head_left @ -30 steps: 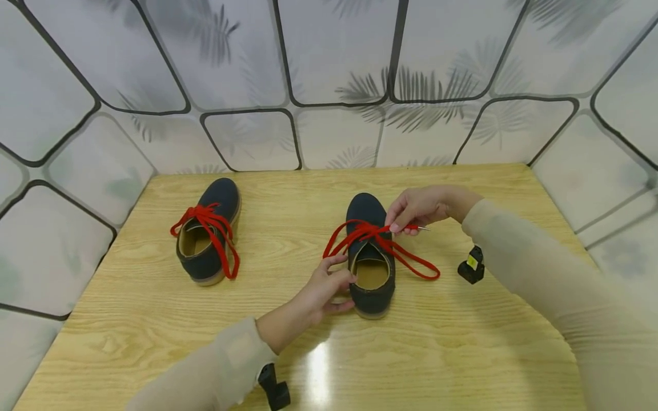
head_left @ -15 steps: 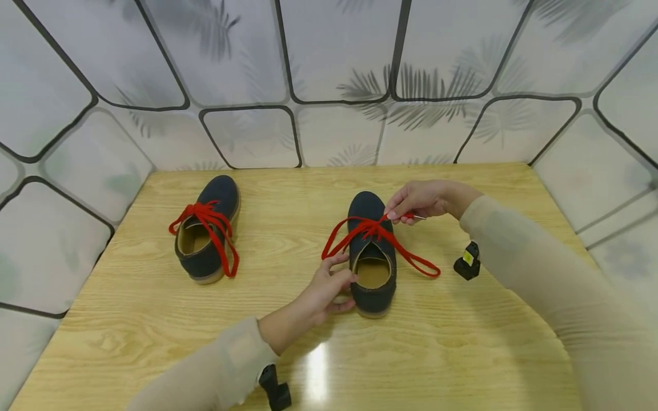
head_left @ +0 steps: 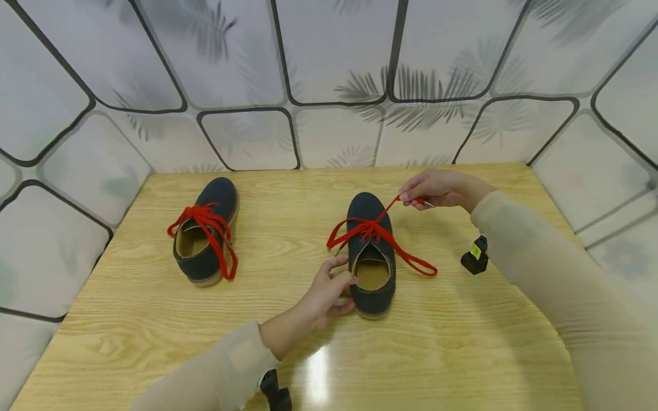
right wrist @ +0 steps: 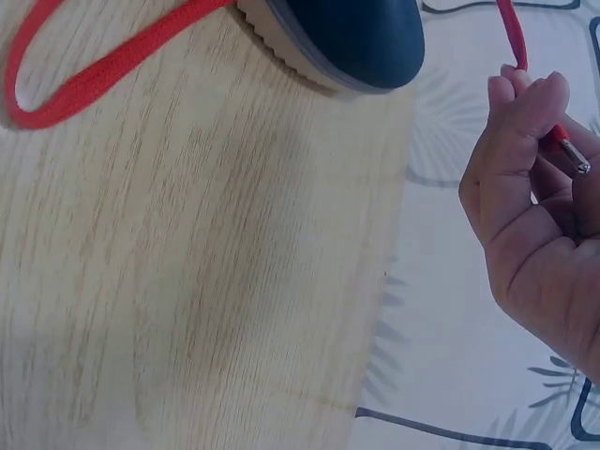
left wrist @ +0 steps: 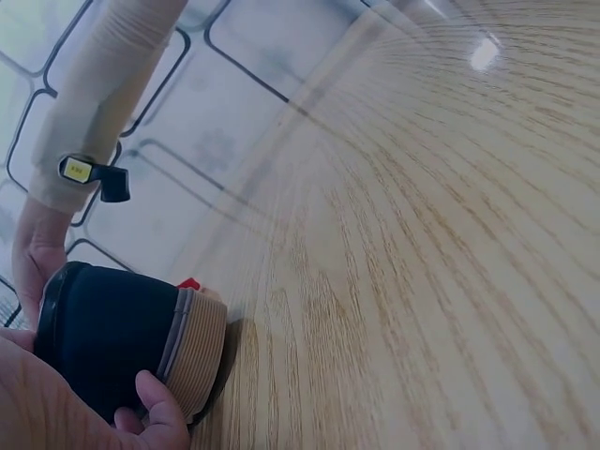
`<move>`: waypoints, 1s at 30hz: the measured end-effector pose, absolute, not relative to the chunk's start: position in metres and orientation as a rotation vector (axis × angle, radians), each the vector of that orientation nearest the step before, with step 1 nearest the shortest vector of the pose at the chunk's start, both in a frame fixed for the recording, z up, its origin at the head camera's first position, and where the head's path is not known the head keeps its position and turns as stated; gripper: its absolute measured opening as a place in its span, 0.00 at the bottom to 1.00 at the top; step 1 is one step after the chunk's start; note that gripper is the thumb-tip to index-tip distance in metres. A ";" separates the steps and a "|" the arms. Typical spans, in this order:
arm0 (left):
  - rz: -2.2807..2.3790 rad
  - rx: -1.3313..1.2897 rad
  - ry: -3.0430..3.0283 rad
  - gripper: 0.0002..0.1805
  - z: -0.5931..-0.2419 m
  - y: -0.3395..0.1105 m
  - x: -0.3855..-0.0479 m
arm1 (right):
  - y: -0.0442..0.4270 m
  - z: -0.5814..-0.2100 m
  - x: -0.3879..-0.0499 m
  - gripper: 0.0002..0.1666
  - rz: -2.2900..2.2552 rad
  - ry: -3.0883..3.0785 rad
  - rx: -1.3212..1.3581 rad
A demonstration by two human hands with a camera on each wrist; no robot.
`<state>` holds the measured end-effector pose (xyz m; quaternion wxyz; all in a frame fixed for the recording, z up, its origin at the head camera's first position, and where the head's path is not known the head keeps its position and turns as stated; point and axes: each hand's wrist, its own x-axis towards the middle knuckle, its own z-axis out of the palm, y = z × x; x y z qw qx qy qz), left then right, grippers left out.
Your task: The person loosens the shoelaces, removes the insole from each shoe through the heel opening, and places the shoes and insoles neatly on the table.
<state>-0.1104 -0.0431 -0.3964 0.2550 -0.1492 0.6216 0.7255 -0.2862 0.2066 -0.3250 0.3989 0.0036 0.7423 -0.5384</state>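
A dark blue shoe [head_left: 372, 285] stands on the table, its red lace [head_left: 406, 258] tied in a bow with a loop out to each side. My right hand [head_left: 437, 188] pinches one lace end above and right of the toe, and the lace runs taut from the knot to the fingertips. In the right wrist view the metal tip [right wrist: 574, 157] sticks out past the fingers of my right hand [right wrist: 534, 178]. My left hand [head_left: 324, 291] holds the shoe's left side near the heel. The left wrist view shows the left hand's fingers [left wrist: 161, 412] against the sole [left wrist: 197, 352].
A second dark blue shoe [head_left: 197, 267] with a tied red lace stands at the left of the wooden table [head_left: 154, 342]. Patterned fabric [head_left: 339, 137] rises behind the table and at both sides.
My right hand has moved up and to the right, drawing the lace end out from the knot. The left loop has become smaller. The left hand stays on the shoe.
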 end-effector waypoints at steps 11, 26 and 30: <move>1.972 -0.406 1.695 0.33 -0.396 -0.044 -0.108 | 0.219 -0.325 -0.288 0.06 -1.455 1.848 0.137; 1.980 -0.413 1.690 0.34 -0.397 -0.042 -0.110 | 0.231 -0.330 -0.287 0.07 -1.516 1.664 0.200; 1.978 -0.422 1.681 0.34 -0.398 -0.043 -0.110 | 0.228 -0.333 -0.282 0.13 -1.426 1.551 0.096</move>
